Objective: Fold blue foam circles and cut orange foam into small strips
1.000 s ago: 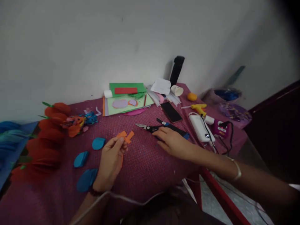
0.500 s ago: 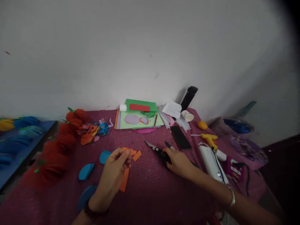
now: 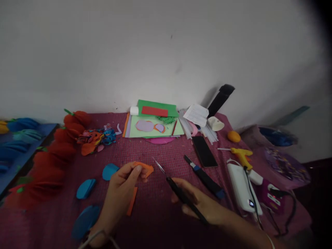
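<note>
My left hand (image 3: 124,181) pinches a small orange paper piece (image 3: 148,168) between thumb and fingers, above the table. Beneath that hand lies an orange paper strip (image 3: 132,201), partly hidden by it. My right hand (image 3: 199,200) is closed around black-handled scissors (image 3: 178,191), held up off the cloth. Their blades point up and left toward the orange piece and look nearly together, without touching it. Stacks of blue paper cut-outs (image 3: 86,188) lie to the left of my left hand.
Red paper pumpkins (image 3: 52,159) line the left side, near paper scraps (image 3: 95,140). Coloured sheets (image 3: 133,129) lie at the back. A cutter (image 3: 207,180), phone (image 3: 204,152), yellow glue gun (image 3: 242,155), white power bank (image 3: 242,186) and orange ball-like object (image 3: 233,136) sit to the right.
My right hand has lifted the scissors off the table and turned them toward the left hand, uncovering the cutter. The left hand still pinches the orange paper. The view has shifted slightly.
</note>
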Demonstrator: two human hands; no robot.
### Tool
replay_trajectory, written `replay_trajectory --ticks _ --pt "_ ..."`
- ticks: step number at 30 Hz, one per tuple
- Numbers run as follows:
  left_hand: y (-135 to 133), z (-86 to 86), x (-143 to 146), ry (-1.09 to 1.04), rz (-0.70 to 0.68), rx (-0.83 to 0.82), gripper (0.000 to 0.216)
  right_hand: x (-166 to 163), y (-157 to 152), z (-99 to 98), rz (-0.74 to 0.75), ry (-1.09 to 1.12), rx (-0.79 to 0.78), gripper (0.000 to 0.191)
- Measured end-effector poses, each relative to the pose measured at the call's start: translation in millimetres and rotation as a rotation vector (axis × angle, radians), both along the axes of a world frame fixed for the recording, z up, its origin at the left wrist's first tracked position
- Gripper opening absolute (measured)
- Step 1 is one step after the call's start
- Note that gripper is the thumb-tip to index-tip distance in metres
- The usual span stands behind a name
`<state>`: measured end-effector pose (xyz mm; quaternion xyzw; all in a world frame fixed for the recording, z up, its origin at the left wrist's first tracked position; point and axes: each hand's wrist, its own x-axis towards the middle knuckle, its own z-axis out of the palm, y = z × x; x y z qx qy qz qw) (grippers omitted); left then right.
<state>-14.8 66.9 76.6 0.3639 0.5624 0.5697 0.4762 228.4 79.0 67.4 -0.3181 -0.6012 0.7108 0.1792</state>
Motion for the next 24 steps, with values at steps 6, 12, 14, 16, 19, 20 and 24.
replay_trajectory --ticks 6,12,14,16,19,20,24 --pt "-2 2.7 -3 0.145 -0.016 -0.072 0.016 -3 -2 -2.4 0.054 0.079 -0.162 0.077" --pt "1 -0.9 0 0.243 -0.129 -0.119 0.019 -6 -4 -13.1 0.009 0.09 -0.188 0.07" --pt "1 -5.1 0 0.231 -0.153 -0.131 0.019 -6 -5 -13.7 0.011 0.069 -0.23 0.072" --pt "1 -9.6 -1 0.228 -0.172 -0.146 0.018 -7 -5 -14.0 0.014 0.047 -0.267 0.074" --pt "1 -15.1 -3 0.249 -0.191 -0.153 0.019 -8 -4 -15.6 0.003 0.029 -0.258 0.073" --pt "2 -16.2 -3 0.251 -0.199 -0.151 0.019 -8 -4 -16.6 0.001 0.03 -0.25 0.073" --pt "3 -16.1 -4 0.229 -0.226 -0.157 0.019 -8 -3 -20.9 0.019 0.04 -0.247 0.076"
